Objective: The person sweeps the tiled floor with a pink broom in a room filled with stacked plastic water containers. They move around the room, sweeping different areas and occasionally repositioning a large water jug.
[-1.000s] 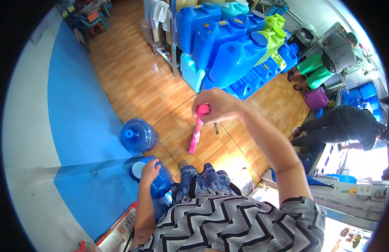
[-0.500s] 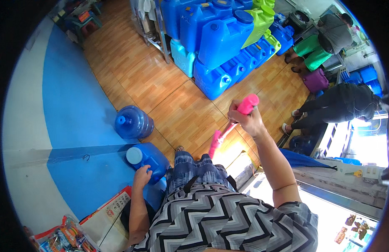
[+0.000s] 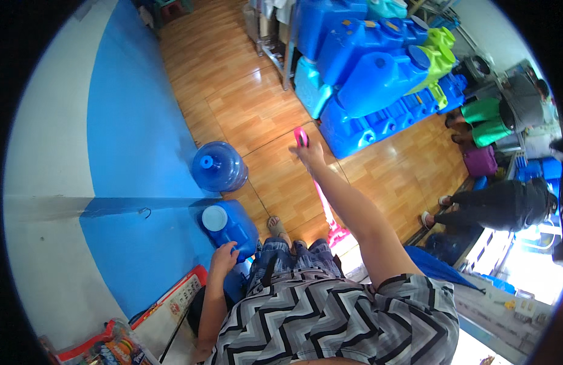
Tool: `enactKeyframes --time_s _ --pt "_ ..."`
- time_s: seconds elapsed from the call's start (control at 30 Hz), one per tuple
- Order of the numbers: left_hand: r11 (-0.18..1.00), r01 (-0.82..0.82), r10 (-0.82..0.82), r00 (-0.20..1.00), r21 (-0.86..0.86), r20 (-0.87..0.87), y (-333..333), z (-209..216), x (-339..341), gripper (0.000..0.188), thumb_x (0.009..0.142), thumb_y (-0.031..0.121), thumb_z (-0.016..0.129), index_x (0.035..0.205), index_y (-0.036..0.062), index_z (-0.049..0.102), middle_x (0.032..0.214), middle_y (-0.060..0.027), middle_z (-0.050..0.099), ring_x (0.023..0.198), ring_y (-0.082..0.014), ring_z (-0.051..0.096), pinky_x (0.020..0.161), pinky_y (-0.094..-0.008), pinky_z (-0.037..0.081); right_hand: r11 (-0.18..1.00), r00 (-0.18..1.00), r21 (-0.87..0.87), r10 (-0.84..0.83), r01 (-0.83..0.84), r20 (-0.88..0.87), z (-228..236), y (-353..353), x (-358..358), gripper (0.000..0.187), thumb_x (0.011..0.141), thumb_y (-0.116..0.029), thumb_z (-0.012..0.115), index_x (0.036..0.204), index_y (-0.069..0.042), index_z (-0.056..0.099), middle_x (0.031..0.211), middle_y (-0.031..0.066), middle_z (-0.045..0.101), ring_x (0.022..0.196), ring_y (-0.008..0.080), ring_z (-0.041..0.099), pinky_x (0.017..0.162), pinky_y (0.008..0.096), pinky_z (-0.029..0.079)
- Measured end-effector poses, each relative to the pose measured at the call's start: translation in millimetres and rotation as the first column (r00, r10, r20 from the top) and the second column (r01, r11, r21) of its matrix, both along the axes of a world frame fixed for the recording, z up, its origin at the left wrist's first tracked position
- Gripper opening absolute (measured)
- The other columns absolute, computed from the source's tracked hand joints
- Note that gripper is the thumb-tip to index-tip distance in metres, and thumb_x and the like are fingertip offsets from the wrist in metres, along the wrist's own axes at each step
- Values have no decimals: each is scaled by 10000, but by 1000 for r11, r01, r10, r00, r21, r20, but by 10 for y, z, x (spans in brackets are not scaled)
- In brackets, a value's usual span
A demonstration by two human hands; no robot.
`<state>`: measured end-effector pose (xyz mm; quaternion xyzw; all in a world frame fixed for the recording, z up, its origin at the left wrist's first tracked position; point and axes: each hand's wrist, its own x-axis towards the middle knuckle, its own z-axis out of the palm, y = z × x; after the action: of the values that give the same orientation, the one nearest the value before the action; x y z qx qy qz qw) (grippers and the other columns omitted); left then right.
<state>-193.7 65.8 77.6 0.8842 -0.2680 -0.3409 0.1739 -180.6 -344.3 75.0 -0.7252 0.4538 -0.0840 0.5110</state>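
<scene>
My right hand (image 3: 308, 156) is stretched forward and closed round the top of a long-handled pink tool (image 3: 324, 205). Its thin shaft slants down under my forearm to a broader pink end by my legs; what kind of tool it is I cannot make out. My left hand (image 3: 223, 259) hangs low with its fingers apart. It overlaps the near side of a blue jug (image 3: 237, 226) with a pale round cap; whether it touches the jug I cannot tell. Beyond that jug is a clear blue round water bottle (image 3: 223, 167).
Blue jerrycans (image 3: 379, 85) and lime-green ones (image 3: 437, 64) are stacked ahead, beside a metal rack (image 3: 275, 52). A person in green shorts (image 3: 485, 118) and another in dark clothes (image 3: 494, 207) are at the right. A blue-and-white wall (image 3: 135, 152) bounds the left; packaged goods (image 3: 111, 347) are at lower left.
My right hand has swung left and forward with the pink tool. The tool's lower end has moved right, nearer my legs. My view has turned, so the surroundings appear shifted right.
</scene>
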Motion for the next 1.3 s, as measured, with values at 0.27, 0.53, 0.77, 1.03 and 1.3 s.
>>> enactKeyframes --time_s 0.27,0.53,0.77,1.03,1.3 --pt "991 -110 112 993 71 -27 109 74 -9 330 818 201 562 1114 57 564 1098 -188 581 1024 -356 544 882 -419 432 965 864 -262 153 -26 480 1297 -65 1783 273 638 -256 748 678 -38 588 580 91 591 558 180 599 533 335 455" --pt "987 -137 139 990 80 -27 58 145 -104 318 821 198 565 1111 66 568 1094 -185 582 1023 -354 545 877 -415 436 975 722 -113 216 -189 658 1469 -252 1022 194 718 -142 737 697 -31 579 609 25 576 561 101 543 521 258 437" --pt "999 -36 35 998 2 45 -418 93 -418 318 819 203 571 1112 79 569 1087 -180 582 1001 -355 551 859 -419 443 934 734 -122 342 -337 587 1514 -1212 -678 109 727 -58 615 644 -44 547 636 54 576 597 129 550 550 270 431" --pt "997 71 -71 997 -24 -27 -1264 2 -1228 313 805 183 576 1089 52 580 1023 -205 602 959 -355 570 836 -414 451 956 868 -205 278 -209 412 1600 -1948 -3226 125 715 -50 604 616 -43 530 608 29 556 560 117 520 522 264 410" --pt "990 140 -140 990 1 -23 -1828 159 -1709 315 802 193 570 1080 46 582 1023 -202 604 961 -360 569 832 -416 455 998 934 -40 60 -49 351 1568 -2709 -4271 142 709 -29 577 611 -41 476 575 50 527 517 128 510 498 256 398"
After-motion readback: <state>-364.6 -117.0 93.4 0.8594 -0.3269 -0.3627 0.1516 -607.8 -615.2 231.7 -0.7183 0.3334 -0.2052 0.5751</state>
